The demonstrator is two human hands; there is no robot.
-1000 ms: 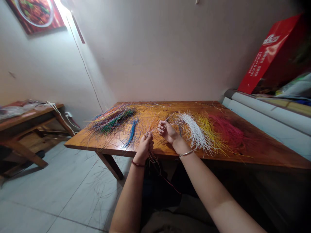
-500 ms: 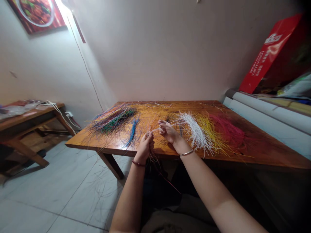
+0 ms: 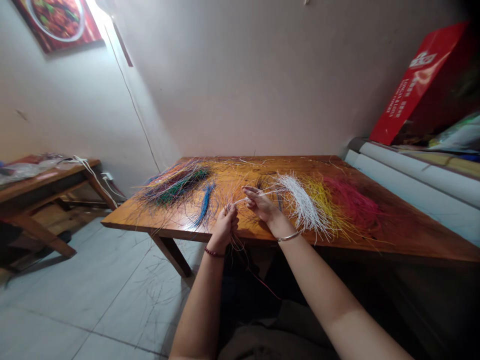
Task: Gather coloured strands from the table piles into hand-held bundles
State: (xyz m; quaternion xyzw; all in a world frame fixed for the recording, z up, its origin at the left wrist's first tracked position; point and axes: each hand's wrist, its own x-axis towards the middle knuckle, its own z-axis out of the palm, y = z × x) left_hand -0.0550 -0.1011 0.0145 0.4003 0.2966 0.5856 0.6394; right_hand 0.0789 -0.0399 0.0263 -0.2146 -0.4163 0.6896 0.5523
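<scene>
My left hand [image 3: 227,221] is closed round a bunch of thin mixed-colour wires [image 3: 235,243], whose ends fan out above the fist and dangle below it. To its right, my right hand [image 3: 259,204] pinches some white strands [image 3: 242,200] that stretch across to the left fist; its index finger points out. Just beyond the right hand lies a thick bundle of white wires [image 3: 305,205]. A small blue bundle [image 3: 205,205] rests left of my left hand. Whether the pinched strands are wire or plastic-coated cord I cannot tell.
Yellow wires [image 3: 328,207] and a pink-red bundle [image 3: 354,202] lie at the right of the wooden table [image 3: 408,235]. A tangled multicolour heap [image 3: 176,185] covers its left end. A red box [image 3: 416,85] stands at the far right; another table [image 3: 56,185] is at the left.
My right hand's fingers have shifted slightly, the index finger now straighter toward the left. The white strands still run between my hands. My left fist has hardly moved.
</scene>
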